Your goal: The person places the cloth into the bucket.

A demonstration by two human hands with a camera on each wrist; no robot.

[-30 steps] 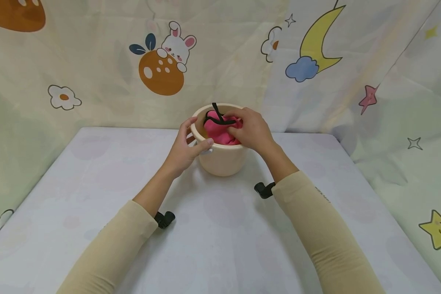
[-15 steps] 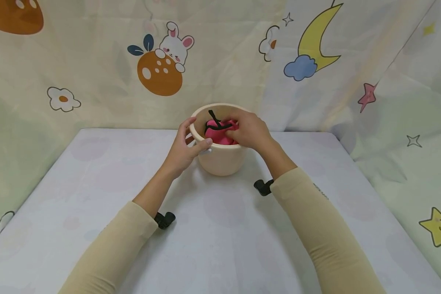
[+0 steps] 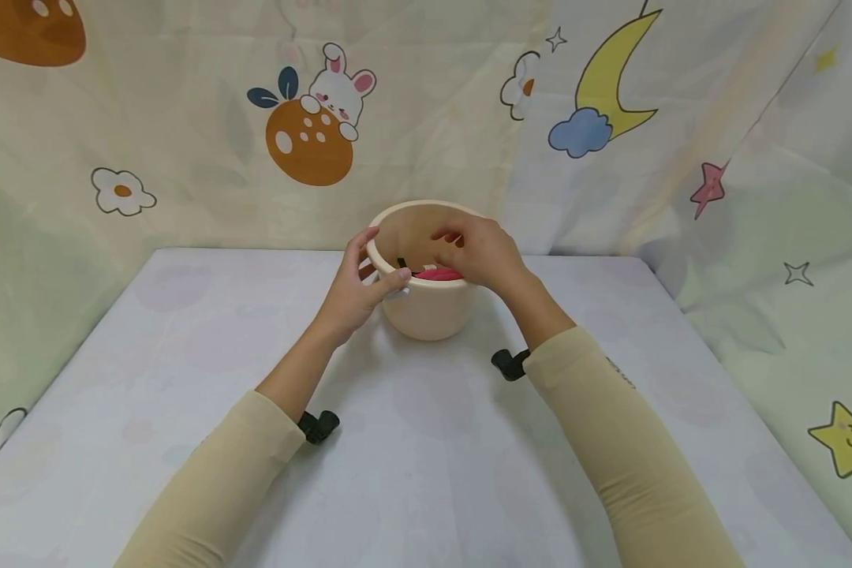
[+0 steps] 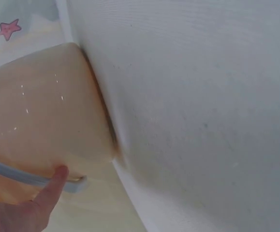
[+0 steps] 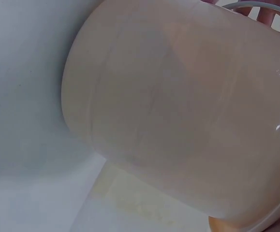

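A cream plastic bucket (image 3: 429, 312) stands upright at the back middle of the table, and its smooth wall (image 5: 173, 106) fills most of the right wrist view. My left hand (image 3: 351, 296) grips its left side, thumb on the front rim and fingers by the outer wall. In the left wrist view one fingertip touches the grey bucket handle (image 4: 19, 175). Inside lies a pink cloth item (image 3: 439, 274) with black trim, mostly hidden by the front rim. Just above it, at the right rim, my right hand (image 3: 490, 252) hovers with loosely bent fingers, holding nothing.
The table (image 3: 426, 457) has a pale cloth cover. Right behind the bucket hangs a printed curtain (image 3: 206, 118), which also closes off both sides. Black wrist camera mounts (image 3: 319, 426) stick out from both sleeves.
My right hand has let go of the pink cloth item, which has dropped deeper into the bucket. The left hand and the bucket have stayed in place.
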